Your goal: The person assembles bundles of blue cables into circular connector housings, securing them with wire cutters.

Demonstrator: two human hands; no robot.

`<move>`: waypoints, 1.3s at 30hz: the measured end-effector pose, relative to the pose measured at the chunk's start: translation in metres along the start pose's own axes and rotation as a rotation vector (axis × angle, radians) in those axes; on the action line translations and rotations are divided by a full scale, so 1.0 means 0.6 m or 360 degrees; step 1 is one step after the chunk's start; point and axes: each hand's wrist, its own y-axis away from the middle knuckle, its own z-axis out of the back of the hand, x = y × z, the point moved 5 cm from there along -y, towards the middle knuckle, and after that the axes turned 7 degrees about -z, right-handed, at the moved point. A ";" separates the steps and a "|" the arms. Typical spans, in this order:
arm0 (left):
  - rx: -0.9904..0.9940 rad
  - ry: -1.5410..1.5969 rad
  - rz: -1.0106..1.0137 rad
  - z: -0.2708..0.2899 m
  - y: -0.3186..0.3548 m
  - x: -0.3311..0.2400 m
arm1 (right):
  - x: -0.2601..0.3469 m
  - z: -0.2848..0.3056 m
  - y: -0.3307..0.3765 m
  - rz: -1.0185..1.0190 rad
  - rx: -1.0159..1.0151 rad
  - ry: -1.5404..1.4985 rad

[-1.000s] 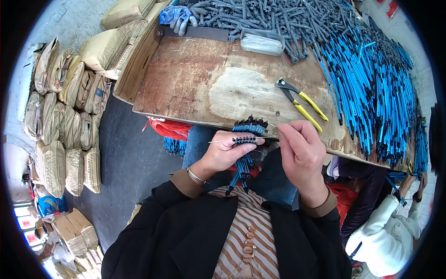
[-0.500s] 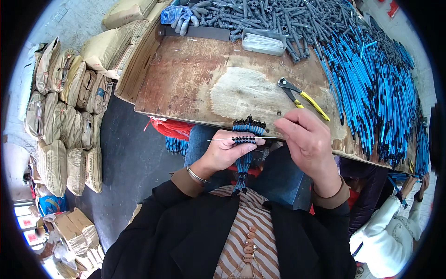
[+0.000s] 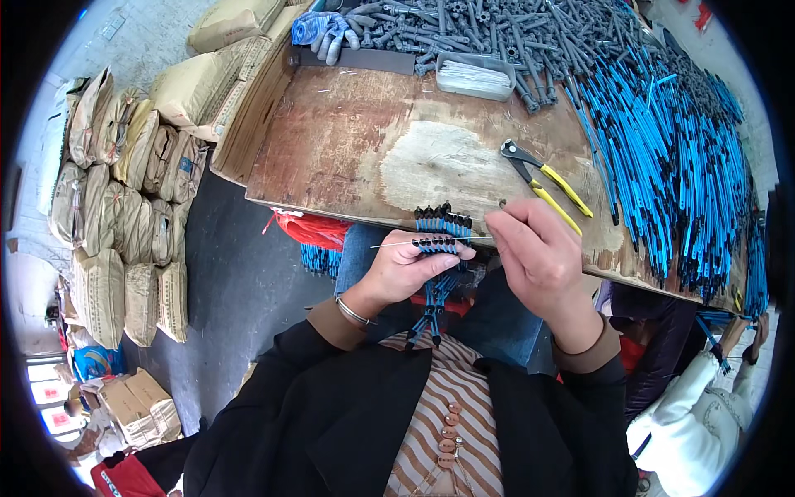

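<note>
My left hand (image 3: 399, 272) is closed around a bundle of blue strips with black ends (image 3: 444, 222), above my lap at the table's front edge. A thin straight metal wire (image 3: 383, 245) runs crosswise through a row of the black-and-blue pieces and sticks out on both sides of the hand. Thumb and forefinger of my right hand (image 3: 542, 257) are pinched at the wire's right end. Below my left hand the strips hang down and part into two dark-tipped ends. End-cutting pliers with yellow handles (image 3: 546, 182) lie on the table beyond my right hand.
Grey plastic pieces (image 3: 497, 33) are heaped at the back, beside a clear tray of thin wires (image 3: 475, 76) and a blue-grey glove (image 3: 327, 35). Many blue strips (image 3: 654, 157) cover the table's right side. Sacks (image 3: 103, 248) stand left. A co-worker's white sleeve (image 3: 679, 414) shows lower right.
The bundle's lower ends have spread apart and swung slightly left. My right hand has stayed nearly in place at the wire's end. Something red and a dark sleeve have appeared at lower left.
</note>
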 end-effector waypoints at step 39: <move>-0.0112 0.0082 0.0038 -0.002 0.007 0.011 | 0.000 -0.010 0.024 -0.0172 -0.0254 0.0034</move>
